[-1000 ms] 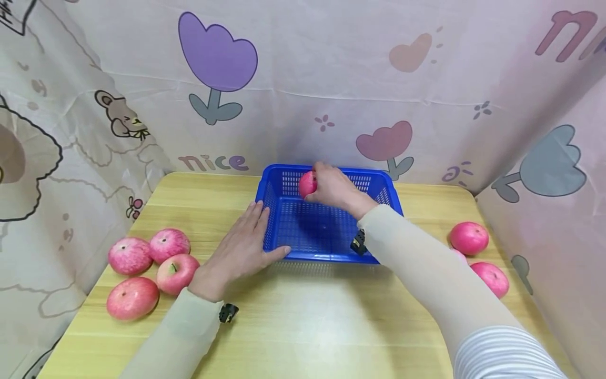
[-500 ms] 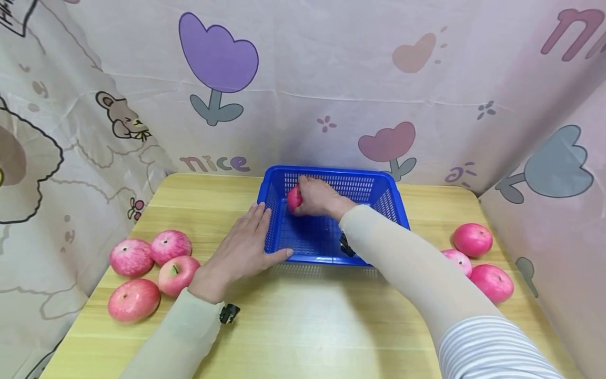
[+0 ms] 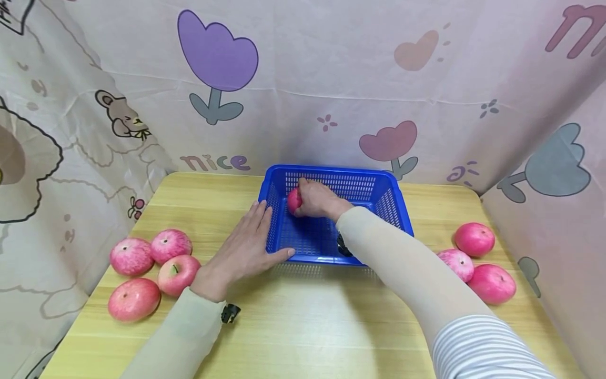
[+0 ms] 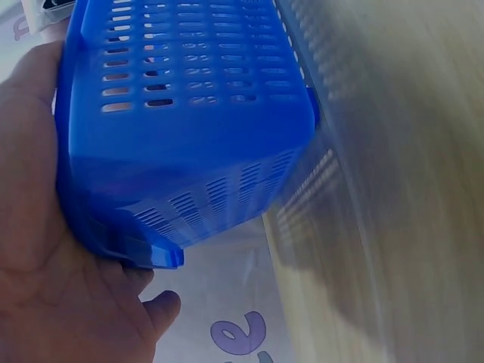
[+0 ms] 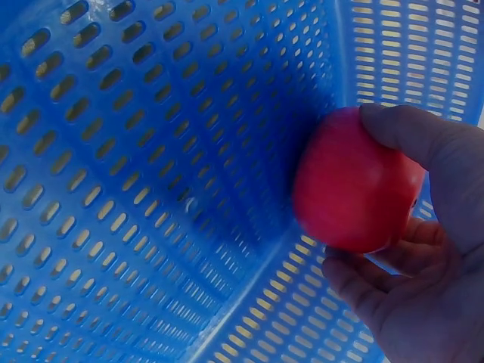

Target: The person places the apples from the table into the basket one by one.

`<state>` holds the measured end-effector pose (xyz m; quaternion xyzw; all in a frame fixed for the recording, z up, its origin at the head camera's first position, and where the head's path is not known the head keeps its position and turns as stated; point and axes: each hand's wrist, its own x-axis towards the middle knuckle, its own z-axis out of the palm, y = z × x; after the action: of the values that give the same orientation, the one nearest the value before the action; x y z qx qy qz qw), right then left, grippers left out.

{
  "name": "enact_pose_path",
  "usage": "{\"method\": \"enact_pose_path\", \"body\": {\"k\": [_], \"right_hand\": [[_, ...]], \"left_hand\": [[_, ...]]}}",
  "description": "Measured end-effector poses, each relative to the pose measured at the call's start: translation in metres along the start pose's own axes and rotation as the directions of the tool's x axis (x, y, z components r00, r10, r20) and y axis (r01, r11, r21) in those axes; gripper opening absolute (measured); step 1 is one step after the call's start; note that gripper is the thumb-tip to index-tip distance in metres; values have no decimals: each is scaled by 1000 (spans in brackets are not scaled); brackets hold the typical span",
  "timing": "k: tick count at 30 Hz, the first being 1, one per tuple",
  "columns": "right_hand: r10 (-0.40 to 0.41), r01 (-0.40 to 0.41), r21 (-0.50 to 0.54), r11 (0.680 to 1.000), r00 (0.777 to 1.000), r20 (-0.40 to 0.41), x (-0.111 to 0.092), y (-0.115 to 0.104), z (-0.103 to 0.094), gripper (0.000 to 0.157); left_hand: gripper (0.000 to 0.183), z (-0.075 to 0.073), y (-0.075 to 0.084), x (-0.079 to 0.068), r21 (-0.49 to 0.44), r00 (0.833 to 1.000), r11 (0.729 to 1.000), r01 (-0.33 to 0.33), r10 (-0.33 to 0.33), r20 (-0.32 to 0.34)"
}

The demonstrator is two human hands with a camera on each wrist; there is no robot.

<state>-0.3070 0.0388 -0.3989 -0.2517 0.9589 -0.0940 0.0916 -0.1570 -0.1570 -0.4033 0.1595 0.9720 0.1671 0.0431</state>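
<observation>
A blue plastic basket (image 3: 331,260) with slotted walls stands at the back middle of the table. Inside it, near the back left corner, my right hand (image 3: 318,200) grips a red apple (image 3: 294,201). The right wrist view shows the thumb on one side of the apple (image 5: 355,185) and the fingers round the other, low by the basket floor (image 5: 113,197). My left hand (image 3: 241,247) lies with straight fingers along the basket's left rim, its thumb at the front left corner. In the left wrist view the palm (image 4: 45,249) is against the rim (image 4: 66,144).
Several apples (image 3: 134,300) sit in a cluster on the table's left. Three more apples (image 3: 475,239) lie at the right, beside my right forearm. A patterned cloth (image 3: 303,68) hangs close behind the basket and at both sides of the wooden table (image 3: 303,326).
My right hand has carried the apple down and left, from the basket's back side into its back left corner. My left hand has stayed on the rim.
</observation>
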Motion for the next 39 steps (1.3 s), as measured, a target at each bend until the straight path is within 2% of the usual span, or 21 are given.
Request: {"method": "enact_pose_path", "body": {"k": [19, 32, 39], "right_hand": [[9, -9, 2, 1000, 1000, -26, 4, -8, 5, 80], [29, -28, -12, 1000, 999, 23, 1, -10, 3, 84], [21, -21, -8, 1000, 999, 24, 0, -8, 4, 87]], "left_hand": [[122, 0, 2, -2, 22, 1000, 1000, 0, 0, -14], [123, 1, 2, -1, 20, 1000, 1000, 2, -1, -11], [123, 1, 2, -1, 19, 1000, 1000, 2, -2, -11]]}}
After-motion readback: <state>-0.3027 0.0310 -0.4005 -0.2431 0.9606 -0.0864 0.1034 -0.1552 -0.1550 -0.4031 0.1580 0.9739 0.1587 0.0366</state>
